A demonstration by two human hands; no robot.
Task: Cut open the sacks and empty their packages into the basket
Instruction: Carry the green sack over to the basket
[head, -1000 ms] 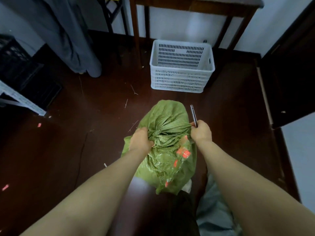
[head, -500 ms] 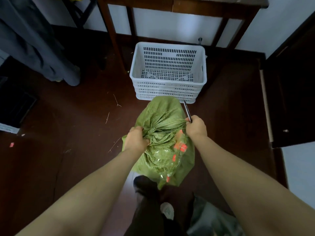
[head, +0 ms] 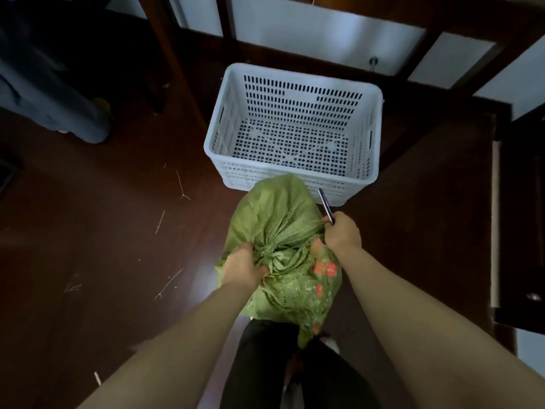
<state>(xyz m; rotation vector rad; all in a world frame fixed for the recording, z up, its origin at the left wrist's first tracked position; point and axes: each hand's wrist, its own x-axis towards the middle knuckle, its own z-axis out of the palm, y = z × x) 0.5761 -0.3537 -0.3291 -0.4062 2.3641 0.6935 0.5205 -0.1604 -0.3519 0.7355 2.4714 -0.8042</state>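
A green woven sack (head: 274,214) with orange print hangs in front of me, its far end reaching the near wall of the white perforated basket (head: 227,169). My left hand (head: 243,267) grips bunched fabric on the sack's left side. My right hand (head: 342,233) grips the gathered fabric on the right and also holds a slim dark knife (head: 325,205) that points up toward the basket. The basket is empty and stands on the dark floor under a wooden table.
Dark wooden table legs (head: 174,57) stand behind and left of the basket. A grey garment (head: 56,93) hangs at the left. A dark door or cabinet (head: 522,231) lines the right side. My dark trouser legs (head: 265,364) are below the sack. Bits of straw litter the floor.
I have carried the sack forward to the basket, which is now close and seen from above. Both hands keep the same grip on the sack and the knife.
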